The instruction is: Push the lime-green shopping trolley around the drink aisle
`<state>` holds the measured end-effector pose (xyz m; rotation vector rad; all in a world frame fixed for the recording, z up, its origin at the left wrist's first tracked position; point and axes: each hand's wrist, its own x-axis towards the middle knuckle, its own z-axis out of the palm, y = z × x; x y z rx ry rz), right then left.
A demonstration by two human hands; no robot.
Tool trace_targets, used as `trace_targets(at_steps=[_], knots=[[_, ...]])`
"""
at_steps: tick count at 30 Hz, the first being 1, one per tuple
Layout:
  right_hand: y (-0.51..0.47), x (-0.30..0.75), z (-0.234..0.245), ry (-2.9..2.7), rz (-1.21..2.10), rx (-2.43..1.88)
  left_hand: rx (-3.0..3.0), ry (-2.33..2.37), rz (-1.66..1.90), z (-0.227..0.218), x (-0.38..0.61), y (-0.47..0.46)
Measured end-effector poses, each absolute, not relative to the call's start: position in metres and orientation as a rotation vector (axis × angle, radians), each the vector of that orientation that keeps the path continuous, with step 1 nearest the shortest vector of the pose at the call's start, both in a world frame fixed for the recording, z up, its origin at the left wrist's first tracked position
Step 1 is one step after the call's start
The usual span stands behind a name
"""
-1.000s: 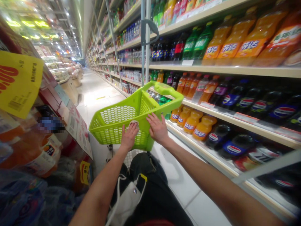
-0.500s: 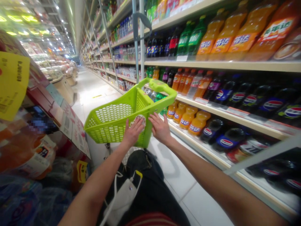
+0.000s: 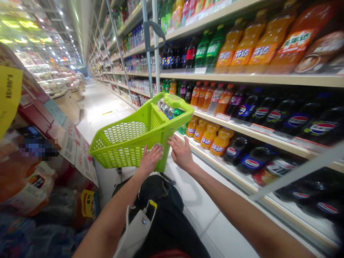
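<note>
A lime-green perforated shopping basket point(image 3: 126, 139) stands tilted on a wheeled frame in the aisle, its handle point(image 3: 176, 102) raised toward the shelves. My left hand point(image 3: 150, 159) lies flat against the basket's near wall, fingers over a small round sticker. My right hand point(image 3: 180, 153) presses open against the basket's right near corner, fingers spread. Neither hand holds anything. Below the basket a dark bag point(image 3: 166, 211) with a white pouch point(image 3: 137, 229) sits in front of me.
Shelves of orange soda and cola bottles point(image 3: 242, 104) run along the right. A display with red boxes and price cards point(image 3: 64, 143) crowds the left. A grey upright pole point(image 3: 154, 50) stands behind the basket. The white tiled aisle point(image 3: 99, 104) stretches ahead.
The basket has shifted left and slightly away. Both hands stayed pressed on its near wall, following it; my left fingers slid over the round sticker.
</note>
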<state>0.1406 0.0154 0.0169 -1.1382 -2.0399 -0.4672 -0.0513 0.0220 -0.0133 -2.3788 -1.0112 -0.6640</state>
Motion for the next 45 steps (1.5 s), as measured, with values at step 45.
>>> trace_targets(at_steps=[45], knots=[[0.009,0.142,-0.001,-2.059,-0.279,-1.204,-2.224,-0.976,-0.733,0.049,-0.067,0.047]])
